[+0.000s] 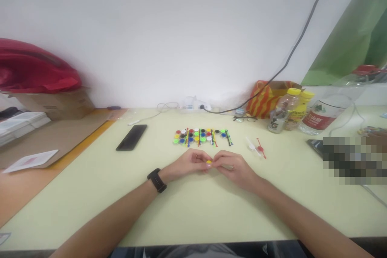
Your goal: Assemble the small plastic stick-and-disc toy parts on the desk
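My left hand (196, 162), with a black watch on its wrist, pinches a small yellow round piece (209, 162) between thumb and fingers. From the other side my right hand (232, 167) closes its fingertips on the same piece. Fingers hide most of it. Beyond my hands, several coloured round pieces (203, 139) lie in rows with thin coloured sticks (230, 138) alongside them. To the right, apart from my right hand, rest a red stick with a round middle (261, 148) and a white one of similar shape (253, 146).
On the left lies a black phone (132, 137). Glasses (245, 119), a striped bag (259, 98), a drink bottle (283, 111) and a large water bottle (322, 117) stand toward the back right. A power strip (191, 105) with a cable sits against the wall.
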Tool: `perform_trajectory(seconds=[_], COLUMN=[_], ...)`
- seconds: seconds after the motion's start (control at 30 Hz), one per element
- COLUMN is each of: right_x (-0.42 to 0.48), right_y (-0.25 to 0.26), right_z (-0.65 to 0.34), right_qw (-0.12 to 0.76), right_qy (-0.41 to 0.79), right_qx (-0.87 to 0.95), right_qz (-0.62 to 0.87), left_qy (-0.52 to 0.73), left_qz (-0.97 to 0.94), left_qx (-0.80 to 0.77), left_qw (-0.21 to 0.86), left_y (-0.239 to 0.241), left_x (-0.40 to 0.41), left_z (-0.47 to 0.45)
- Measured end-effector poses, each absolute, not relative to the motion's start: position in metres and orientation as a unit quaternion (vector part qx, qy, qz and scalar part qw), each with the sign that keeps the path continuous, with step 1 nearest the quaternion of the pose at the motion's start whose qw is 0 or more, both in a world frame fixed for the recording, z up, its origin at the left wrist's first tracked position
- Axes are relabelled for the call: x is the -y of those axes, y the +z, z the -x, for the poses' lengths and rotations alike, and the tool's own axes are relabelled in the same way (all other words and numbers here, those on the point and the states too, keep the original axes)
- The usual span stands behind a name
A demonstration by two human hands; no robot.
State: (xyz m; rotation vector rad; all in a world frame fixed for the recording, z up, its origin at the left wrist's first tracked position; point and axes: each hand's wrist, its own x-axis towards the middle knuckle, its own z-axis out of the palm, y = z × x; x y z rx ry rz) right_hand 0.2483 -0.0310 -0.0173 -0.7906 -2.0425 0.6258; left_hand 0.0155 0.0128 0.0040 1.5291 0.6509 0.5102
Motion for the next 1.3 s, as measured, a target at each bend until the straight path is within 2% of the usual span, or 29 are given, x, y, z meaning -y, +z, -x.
perform_trajectory(seconds=[0.17, 0.43, 0.63, 0.83, 1.0, 1.17, 1.3], right_x=[0.033, 0.03, 0.026, 0.029, 0.035, 0.036, 0.033], right_y=[-0.01, -0.002, -0.007, -0.009, -0.013, -0.016, -0.007], right_z=[-0.249, -0.25, -0.252, -0.254, -0.253, -0.251, -0.256], right_qw=[0.414, 0.408, 0.433, 0.478, 0.441, 0.455, 0.392], right_qy=[0.245, 0.304, 0.302, 0.236, 0.279, 0.287, 0.404], right_qx=[0.81, 0.768, 0.754, 0.741, 0.762, 0.741, 0.719], right_qz=[0.336, 0.389, 0.391, 0.409, 0.384, 0.402, 0.408], left_qy=[0.265, 0.326, 0.325, 0.353, 0.347, 0.349, 0.354], left_qz=[-0.664, -0.692, -0.649, -0.64, -0.637, -0.627, -0.627], left_qx=[-0.298, -0.333, -0.282, -0.272, -0.284, -0.285, -0.293], left_qw=[0.632, 0.551, 0.627, 0.626, 0.627, 0.635, 0.629], left_y=[0.002, -0.002, 0.003, -0.001, -0.002, 0.0, 0.003], left_x=[-0.012, -0.013, -0.012, -0.014, -0.016, -0.016, -0.014], left_z=[-0.018, -0.018, -0.019, -0.017, -0.017, -0.017, -0.018])
